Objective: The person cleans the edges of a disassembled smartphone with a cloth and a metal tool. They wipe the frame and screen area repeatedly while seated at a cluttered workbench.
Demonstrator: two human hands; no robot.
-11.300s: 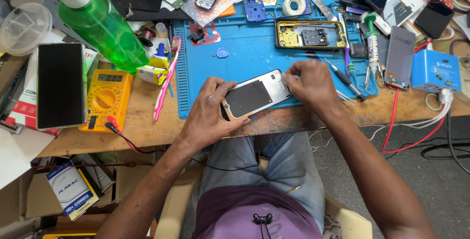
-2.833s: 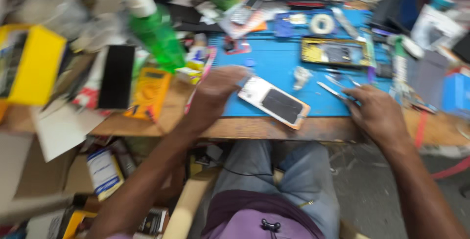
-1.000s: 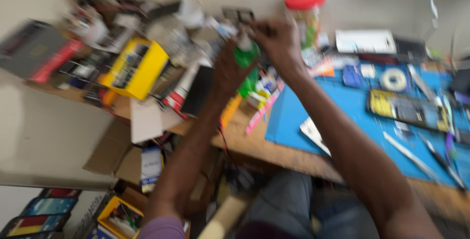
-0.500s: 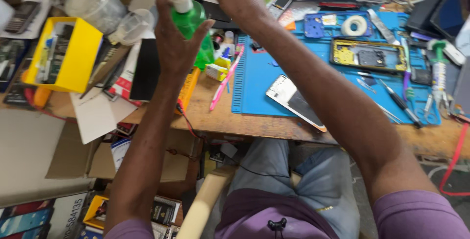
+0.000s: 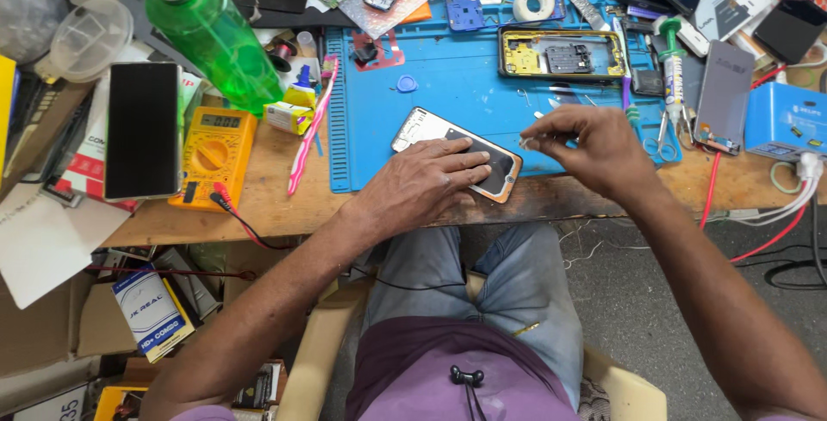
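blue mat (image 5: 448, 98): left hand (image 5: 422, 184) flat on phone (image 5: 457, 154); right hand (image 5: 586, 141) beside it pinching something tiny; green bottle (image 5: 215, 33) well left

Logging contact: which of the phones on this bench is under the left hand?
The silver-framed phone at the blue mat's near edge; the others lie untouched.

A dark phone screen (image 5: 458, 155) lies on the blue mat's (image 5: 448, 85) front edge. Left of the mat, a yellow multimeter (image 5: 213, 156) shows a small grey display, and farther left lies a black blank-screened phone (image 5: 142, 130). A blue box (image 5: 786, 119) stands right of the mat, and a blue-and-white labelled packet (image 5: 153, 313) lies below the desk (image 5: 284, 201).
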